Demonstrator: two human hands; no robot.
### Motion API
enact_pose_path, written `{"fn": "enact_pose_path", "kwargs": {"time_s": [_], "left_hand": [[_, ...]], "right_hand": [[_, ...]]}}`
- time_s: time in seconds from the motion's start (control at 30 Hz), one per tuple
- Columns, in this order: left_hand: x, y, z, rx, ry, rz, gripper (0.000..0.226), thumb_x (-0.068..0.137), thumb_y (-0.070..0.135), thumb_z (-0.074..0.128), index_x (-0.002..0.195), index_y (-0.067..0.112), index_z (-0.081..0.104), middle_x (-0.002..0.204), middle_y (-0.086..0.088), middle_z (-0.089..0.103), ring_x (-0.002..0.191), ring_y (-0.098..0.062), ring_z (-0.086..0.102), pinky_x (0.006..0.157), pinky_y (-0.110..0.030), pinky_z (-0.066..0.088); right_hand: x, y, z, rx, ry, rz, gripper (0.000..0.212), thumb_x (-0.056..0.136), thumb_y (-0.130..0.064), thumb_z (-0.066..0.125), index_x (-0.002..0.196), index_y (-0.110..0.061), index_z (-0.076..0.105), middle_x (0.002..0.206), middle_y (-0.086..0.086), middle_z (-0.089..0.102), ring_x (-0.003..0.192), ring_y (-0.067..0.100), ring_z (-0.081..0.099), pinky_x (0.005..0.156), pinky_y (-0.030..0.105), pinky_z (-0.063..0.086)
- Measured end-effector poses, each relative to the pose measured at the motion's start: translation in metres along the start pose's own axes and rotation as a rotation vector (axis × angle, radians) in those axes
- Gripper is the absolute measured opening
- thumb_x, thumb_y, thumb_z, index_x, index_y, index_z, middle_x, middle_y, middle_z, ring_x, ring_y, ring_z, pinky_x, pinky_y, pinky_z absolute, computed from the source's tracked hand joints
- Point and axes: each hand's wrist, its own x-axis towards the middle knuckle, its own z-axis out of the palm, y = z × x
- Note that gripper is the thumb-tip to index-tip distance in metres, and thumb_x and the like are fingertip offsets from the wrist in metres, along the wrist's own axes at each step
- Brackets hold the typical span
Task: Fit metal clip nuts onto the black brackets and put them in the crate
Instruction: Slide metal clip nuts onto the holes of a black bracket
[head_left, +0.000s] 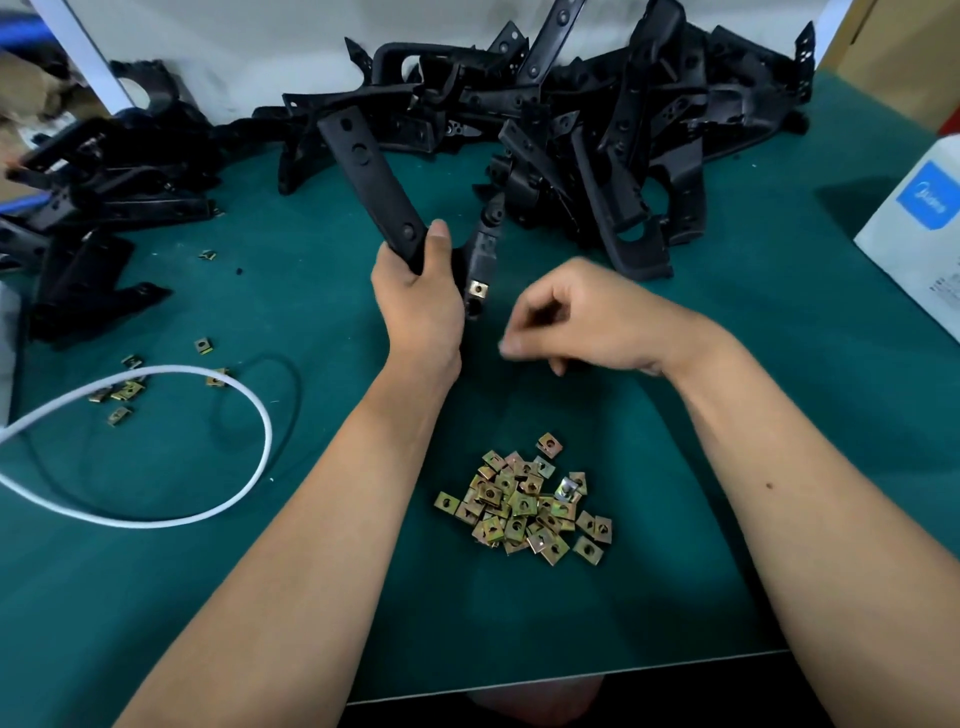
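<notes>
Above the table (779, 415), left hand (421, 306) grips bracket (374, 187); right hand (587, 317) curled.

The light is soft and even, coming from above. The green table (779, 364) looks bright in the middle and darker near the bottom corners. Soft shadows lie under both arms and beside the pile of clip nuts (524, 504). The right hand (587, 317) is blurry, mostly at its fingertips. The pile of black brackets (597, 130) is so dark that small parts are hard to see. The wide lens bends the picture edges, and the far left side looks smeared.
</notes>
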Motion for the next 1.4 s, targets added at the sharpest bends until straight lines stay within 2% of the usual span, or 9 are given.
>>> {"fn": "enact_pose_path", "kwargs": {"time_s": [0.13, 0.3, 0.5, 0.6, 0.7, 0.83, 1.03, 1.2, 1.4], "left_hand": [[0.008, -0.003, -0.005, -0.117, 0.076, -0.071, 0.023, 0.101, 0.023, 0.062, 0.082, 0.018, 0.05, 0.075, 0.007, 0.054, 0.073, -0.012, 0.053, 0.073, -0.033, 0.049], [0.003, -0.002, -0.004, -0.096, 0.052, -0.074, 0.024, 0.1, 0.027, 0.062, 0.081, 0.019, 0.049, 0.073, 0.007, 0.052, 0.07, -0.014, 0.051, 0.069, -0.034, 0.047], [0.002, 0.001, -0.006, -0.119, 0.065, -0.092, 0.025, 0.102, 0.024, 0.061, 0.081, 0.018, 0.048, 0.077, 0.003, 0.051, 0.076, -0.017, 0.05, 0.072, -0.037, 0.047], [0.001, 0.002, -0.004, -0.118, 0.075, -0.099, 0.024, 0.102, 0.023, 0.061, 0.082, 0.017, 0.048, 0.081, 0.0, 0.052, 0.078, -0.018, 0.051, 0.075, -0.038, 0.048], [0.001, 0.003, -0.004, -0.132, 0.073, -0.114, 0.025, 0.103, 0.024, 0.06, 0.082, 0.017, 0.047, 0.082, -0.002, 0.052, 0.079, -0.02, 0.051, 0.074, -0.039, 0.047], [0.001, 0.004, -0.004, -0.142, 0.074, -0.136, 0.028, 0.103, 0.024, 0.06, 0.081, 0.017, 0.045, 0.078, 0.001, 0.05, 0.077, -0.019, 0.05, 0.072, -0.038, 0.046], [0.0, 0.007, -0.005, -0.171, 0.081, -0.158, 0.021, 0.103, 0.023, 0.06, 0.086, 0.015, 0.05, 0.085, -0.003, 0.057, 0.082, -0.02, 0.056, 0.078, -0.039, 0.051], [0.001, 0.007, -0.006, -0.155, 0.059, -0.188, 0.021, 0.103, 0.025, 0.061, 0.086, 0.016, 0.053, 0.086, -0.002, 0.06, 0.083, -0.019, 0.06, 0.084, -0.043, 0.056], [-0.002, 0.012, -0.006, -0.19, 0.021, -0.24, 0.019, 0.102, 0.021, 0.062, 0.086, 0.016, 0.055, 0.087, -0.003, 0.061, 0.084, -0.022, 0.061, 0.082, -0.043, 0.055]], "right_hand": [[-0.012, -0.012, -0.011, -0.152, -0.403, -0.035, 0.019, 0.079, -0.026, 0.089, 0.096, -0.028, 0.08, 0.094, 0.005, 0.073, 0.086, 0.03, 0.064, 0.075, 0.041, 0.05], [-0.011, -0.023, -0.002, -0.335, -0.51, -0.008, 0.024, 0.074, -0.028, 0.091, 0.093, -0.034, 0.078, 0.093, -0.008, 0.068, 0.085, 0.01, 0.061, 0.072, 0.026, 0.049], [-0.007, -0.016, 0.005, -0.381, -0.268, 0.037, 0.012, 0.082, -0.029, 0.086, 0.086, -0.03, 0.075, 0.086, -0.008, 0.071, 0.08, 0.006, 0.064, 0.071, 0.026, 0.051], [-0.002, -0.011, 0.006, -0.415, -0.052, 0.033, 0.015, 0.087, -0.024, 0.081, 0.087, -0.029, 0.068, 0.083, -0.012, 0.067, 0.075, 0.001, 0.061, 0.07, 0.021, 0.047], [-0.002, -0.012, 0.01, -0.428, 0.046, 0.005, 0.014, 0.083, -0.016, 0.081, 0.087, -0.025, 0.07, 0.079, -0.011, 0.067, 0.072, 0.001, 0.062, 0.064, 0.014, 0.048], [0.0, -0.013, 0.019, -0.474, 0.169, -0.008, 0.015, 0.075, -0.011, 0.074, 0.085, -0.023, 0.072, 0.071, -0.011, 0.063, 0.067, 0.005, 0.062, 0.065, 0.027, 0.053], [0.002, -0.006, 0.018, -0.477, 0.275, -0.039, 0.016, 0.072, -0.011, 0.072, 0.078, -0.026, 0.07, 0.068, -0.013, 0.063, 0.065, 0.004, 0.06, 0.062, 0.025, 0.048], [0.007, 0.005, 0.015, -0.162, 0.368, -0.023, 0.025, 0.081, 0.001, 0.073, 0.097, -0.018, 0.078, 0.083, -0.004, 0.075, 0.075, 0.007, 0.07, 0.073, 0.018, 0.056], [0.011, 0.005, 0.023, 0.481, 0.556, -0.03, 0.013, 0.085, 0.003, 0.078, 0.093, -0.007, 0.076, 0.081, 0.011, 0.077, 0.073, 0.024, 0.076, 0.072, 0.028, 0.059]]}}
